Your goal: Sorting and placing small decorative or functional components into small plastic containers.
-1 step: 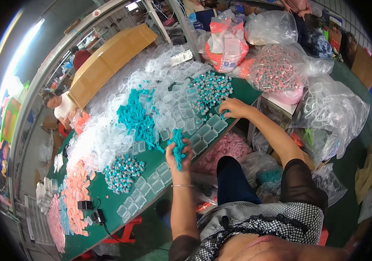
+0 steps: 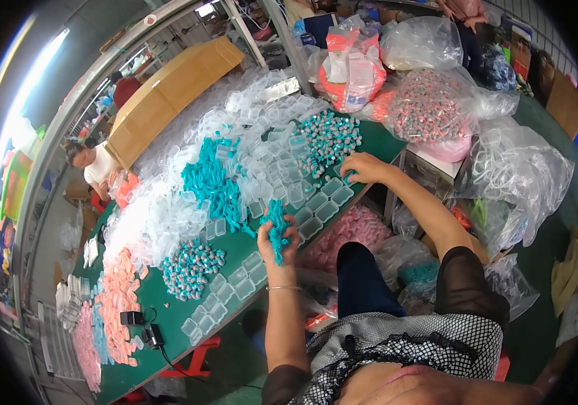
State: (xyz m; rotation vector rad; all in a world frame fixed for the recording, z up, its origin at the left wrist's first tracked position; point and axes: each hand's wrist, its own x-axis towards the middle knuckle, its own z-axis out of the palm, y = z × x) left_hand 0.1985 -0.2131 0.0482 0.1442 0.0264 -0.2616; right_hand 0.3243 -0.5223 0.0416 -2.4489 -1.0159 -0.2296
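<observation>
My left hand (image 2: pixel 277 246) is closed around a bunch of teal plastic strips (image 2: pixel 275 223), held just above the near edge of the green table (image 2: pixel 235 251). My right hand (image 2: pixel 364 167) reaches forward. Its fingertips are down on a row of small clear plastic boxes (image 2: pixel 323 202), beside a pile of small teal-and-white parts (image 2: pixel 328 138). Whether those fingers pinch a part is too small to tell. A larger heap of teal strips (image 2: pixel 209 181) lies further in on the table.
A heap of clear boxes (image 2: pixel 167 212), a second pile of teal-and-white parts (image 2: pixel 191 264) and salmon-pink pieces (image 2: pixel 117 300) cover the table's left. A cardboard box (image 2: pixel 167 94) and another person (image 2: pixel 94 163) are beyond. Filled plastic bags (image 2: pixel 431 104) crowd the right.
</observation>
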